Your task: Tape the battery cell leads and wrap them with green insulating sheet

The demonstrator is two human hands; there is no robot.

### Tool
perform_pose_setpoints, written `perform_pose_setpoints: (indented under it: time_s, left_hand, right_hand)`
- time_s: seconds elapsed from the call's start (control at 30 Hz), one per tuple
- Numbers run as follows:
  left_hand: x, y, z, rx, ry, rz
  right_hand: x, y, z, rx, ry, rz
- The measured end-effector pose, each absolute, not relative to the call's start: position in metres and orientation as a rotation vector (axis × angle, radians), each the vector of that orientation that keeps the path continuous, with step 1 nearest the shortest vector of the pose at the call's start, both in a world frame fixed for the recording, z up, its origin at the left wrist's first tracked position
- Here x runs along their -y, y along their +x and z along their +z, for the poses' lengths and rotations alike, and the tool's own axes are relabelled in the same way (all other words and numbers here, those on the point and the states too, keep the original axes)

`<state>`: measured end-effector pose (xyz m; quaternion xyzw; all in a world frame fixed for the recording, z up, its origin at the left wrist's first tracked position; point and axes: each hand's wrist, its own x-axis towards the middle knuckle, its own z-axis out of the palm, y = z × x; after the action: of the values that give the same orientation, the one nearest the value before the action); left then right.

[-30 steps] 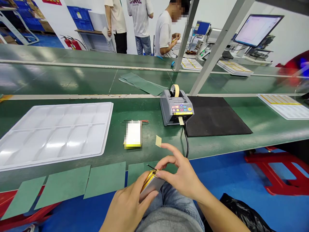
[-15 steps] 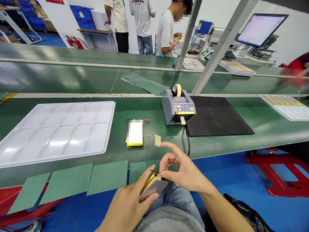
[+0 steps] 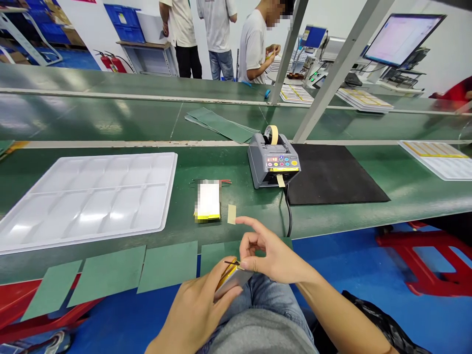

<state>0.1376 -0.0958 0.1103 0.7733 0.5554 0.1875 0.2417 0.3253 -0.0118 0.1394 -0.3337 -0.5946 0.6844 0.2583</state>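
My left hand is wrapped round a flat silver pouch battery with yellow edging, held tilted above my lap. A dark wire sticks out at its upper end. My right hand is closed at that end, its thumb and bent fingers pressed on the battery's edge. Its index finger stretches out with a short strip of cream tape stuck to the tip. On the bench beyond lies another battery, white-faced with a yellow lower edge and red and black wires. It is partly pixelated.
A grey tape dispenser has a tape end sticking out in front. A black mat lies to its right. A white compartment tray is at the left. Green sheets line the bench's front edge. A red stool stands at the right.
My right hand has shifted slightly left, carrying the tape strip closer to the battery on the bench. The held battery is turned a little in my left hand. The view has shifted slightly.
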Motion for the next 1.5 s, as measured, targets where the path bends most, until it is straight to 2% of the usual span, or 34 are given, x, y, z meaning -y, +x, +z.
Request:
perform_pose_setpoints:
  time_s: [0.1,0.2,0.37,0.47,0.57,0.7,1.13,1.5]
  left_hand:
    - [0.098,0.138,0.111,-1.515,2.000,0.517]
    - [0.098,0.143,0.118,-1.585,1.702,0.520]
    - [0.091,0.145,0.133,-1.450,1.180,0.590]
    - [0.088,0.139,0.138,-1.365,1.065,0.597]
    - [0.086,0.133,0.142,-1.363,1.062,0.543]
    - [0.084,0.130,0.149,-1.282,1.163,0.412]
    - [0.084,0.134,0.153,-1.322,1.304,0.345]
    - [0.095,0.133,0.141,-1.494,1.256,0.516]
  right_hand:
    - [0.007,0.323,0.130,1.616,-0.846,1.893]
    - [0.000,0.327,0.129,1.712,-0.846,1.783]
    - [-0.019,0.348,0.160,1.944,-0.759,1.524]
    - [-0.026,0.357,0.176,2.261,-0.667,1.600]
    - [-0.027,0.357,0.178,2.461,-0.620,1.749]
    - [-0.027,0.349,0.175,2.583,-0.619,1.740]
    - [-0.023,0.338,0.179,2.928,-0.656,1.384]
    - [-0.013,0.340,0.165,2.835,-0.844,1.210]
